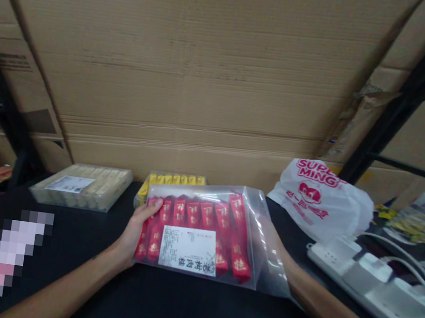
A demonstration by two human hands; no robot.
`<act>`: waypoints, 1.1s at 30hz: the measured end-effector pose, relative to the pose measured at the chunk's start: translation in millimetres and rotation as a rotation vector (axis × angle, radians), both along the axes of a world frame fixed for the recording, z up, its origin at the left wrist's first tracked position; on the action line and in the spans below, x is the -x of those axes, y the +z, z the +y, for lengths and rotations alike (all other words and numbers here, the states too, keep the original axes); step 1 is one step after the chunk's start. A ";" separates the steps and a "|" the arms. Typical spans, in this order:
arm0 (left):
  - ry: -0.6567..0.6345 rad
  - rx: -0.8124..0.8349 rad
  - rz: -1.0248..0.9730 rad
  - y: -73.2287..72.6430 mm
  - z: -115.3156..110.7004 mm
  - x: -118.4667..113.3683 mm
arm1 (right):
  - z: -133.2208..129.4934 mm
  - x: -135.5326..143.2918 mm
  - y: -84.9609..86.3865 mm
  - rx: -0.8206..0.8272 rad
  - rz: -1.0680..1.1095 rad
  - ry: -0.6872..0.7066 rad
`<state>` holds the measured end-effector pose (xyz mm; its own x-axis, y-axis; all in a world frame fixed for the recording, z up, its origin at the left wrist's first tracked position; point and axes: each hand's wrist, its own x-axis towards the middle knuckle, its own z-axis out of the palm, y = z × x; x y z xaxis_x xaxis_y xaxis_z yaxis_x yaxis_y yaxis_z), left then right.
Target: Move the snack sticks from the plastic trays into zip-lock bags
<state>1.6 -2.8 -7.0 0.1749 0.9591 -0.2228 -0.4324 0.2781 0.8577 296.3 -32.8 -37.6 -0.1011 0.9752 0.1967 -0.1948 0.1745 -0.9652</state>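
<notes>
A clear plastic bag of red packets is held up in the middle of the view. A white label with dark print, turned upside down, lies across the packets. My left hand is closed on the bag's left edge, its thumb on the front. At the right side, my right hand is behind the clear plastic; its fingers are hidden by the packets and bag. Behind the bag, partly covered by it, sits a clear pack of yellow packets.
A clear pack of pale packets lies at the back left of the black table. A white printed plastic bag and a white power strip with chargers and cables are at the right. Cardboard stands behind.
</notes>
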 end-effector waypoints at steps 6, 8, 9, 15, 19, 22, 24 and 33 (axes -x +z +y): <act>0.017 0.006 0.003 5.8 -2.0 -2.4 | 1.6 -8.3 -0.8 0.105 0.054 0.053; 0.036 0.015 -0.011 8.3 -0.8 -1.2 | 0.2 -9.6 4.2 0.132 0.091 0.085; 0.049 0.019 -0.013 9.4 0.1 -0.2 | -0.8 -9.9 6.9 0.132 0.122 0.096; 0.083 0.035 -0.001 15.1 4.9 5.3 | -4.6 -18.0 18.3 0.077 0.189 0.317; 0.092 0.045 -0.067 20.4 5.0 6.7 | -3.4 -28.0 24.1 0.043 0.132 0.366; 0.087 0.062 -0.106 21.5 4.8 6.1 | -1.5 -26.5 24.8 -0.038 0.011 0.321; 0.090 0.072 -0.118 19.9 3.9 4.4 | -0.7 -20.4 21.2 -0.114 -0.095 0.227; 0.094 0.098 -0.084 21.0 -0.3 -1.5 | -4.8 -21.3 12.6 -0.532 -0.548 -0.192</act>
<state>3.1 -3.0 13.9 0.1071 0.9466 -0.3041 -0.5297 0.3132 0.7883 317.6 -37.5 -25.0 -0.1582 0.7742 0.6129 0.3647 0.6226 -0.6923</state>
